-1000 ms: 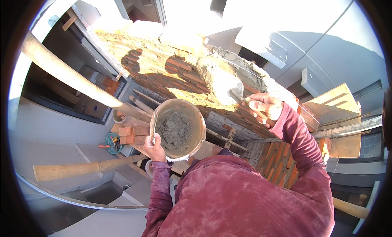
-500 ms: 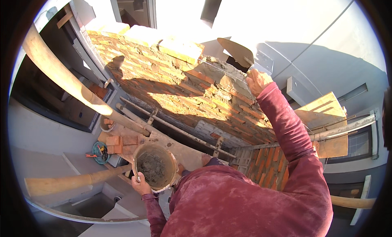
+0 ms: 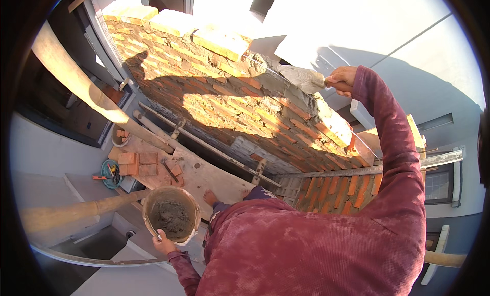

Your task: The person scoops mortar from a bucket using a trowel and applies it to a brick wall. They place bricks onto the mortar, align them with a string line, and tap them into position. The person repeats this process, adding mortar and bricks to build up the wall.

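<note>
Clamped on the rim of the mortar bucket (image 3: pixel 171 216), my left hand (image 3: pixel 164 241) holds it low by my side, above the plank (image 3: pixel 204 176) with loose bricks (image 3: pixel 138 163). Farther up, my right hand (image 3: pixel 342 79) grips the trowel (image 3: pixel 302 78), seemingly loaded with mortar, at the brick wall (image 3: pixel 224 92) top edge.

The person's right arm, in a dusty maroon long sleeve, stretches from the shoulder at five o'clock up towards one o'clock, nearly straight at the elbow. The right hand (image 3: pixel 341 80) is closed in a fist around a handle, knuckles up. The left arm hangs low at seven o'clock, bent back, and the left hand (image 3: pixel 164 243) curls its fingers (image 3: pixel 159 237) over a rim.
</note>
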A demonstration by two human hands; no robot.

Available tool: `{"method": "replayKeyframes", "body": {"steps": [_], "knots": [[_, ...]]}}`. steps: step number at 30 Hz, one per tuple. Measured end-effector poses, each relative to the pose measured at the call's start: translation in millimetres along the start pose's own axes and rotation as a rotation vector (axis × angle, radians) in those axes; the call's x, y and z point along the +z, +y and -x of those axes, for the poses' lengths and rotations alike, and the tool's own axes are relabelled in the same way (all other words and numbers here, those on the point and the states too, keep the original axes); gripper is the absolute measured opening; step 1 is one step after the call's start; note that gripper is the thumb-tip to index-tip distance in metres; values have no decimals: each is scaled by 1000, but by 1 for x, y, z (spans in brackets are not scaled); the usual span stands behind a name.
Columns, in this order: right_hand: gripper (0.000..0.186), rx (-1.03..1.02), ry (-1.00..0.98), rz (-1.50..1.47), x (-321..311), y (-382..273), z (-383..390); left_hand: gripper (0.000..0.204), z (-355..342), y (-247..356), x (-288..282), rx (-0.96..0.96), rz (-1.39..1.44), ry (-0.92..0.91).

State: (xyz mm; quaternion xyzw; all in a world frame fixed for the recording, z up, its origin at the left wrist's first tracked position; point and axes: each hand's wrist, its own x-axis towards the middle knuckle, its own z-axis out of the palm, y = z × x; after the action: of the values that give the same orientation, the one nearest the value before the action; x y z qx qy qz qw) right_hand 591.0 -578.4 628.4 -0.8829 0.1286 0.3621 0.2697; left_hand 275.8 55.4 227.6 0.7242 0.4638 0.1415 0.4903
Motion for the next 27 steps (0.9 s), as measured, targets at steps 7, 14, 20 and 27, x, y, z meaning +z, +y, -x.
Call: {"method": "replayKeyframes", "body": {"steps": [7, 14, 20, 27], "knots": [[42, -261, 74, -241, 5, 25, 36, 45, 111, -65, -77, -438, 557, 397], [57, -463, -108, -406, 151, 50, 10, 42, 184, -190, -101, -523, 720, 720], [34, -98, -505, -299, 297, 70, -90, 52, 204, -302, -86, -570, 1088, 834], [33, -22, -335, 206, 347, 104, -145, 57, 220, -398, -18, -698, 1200, 924]]}}
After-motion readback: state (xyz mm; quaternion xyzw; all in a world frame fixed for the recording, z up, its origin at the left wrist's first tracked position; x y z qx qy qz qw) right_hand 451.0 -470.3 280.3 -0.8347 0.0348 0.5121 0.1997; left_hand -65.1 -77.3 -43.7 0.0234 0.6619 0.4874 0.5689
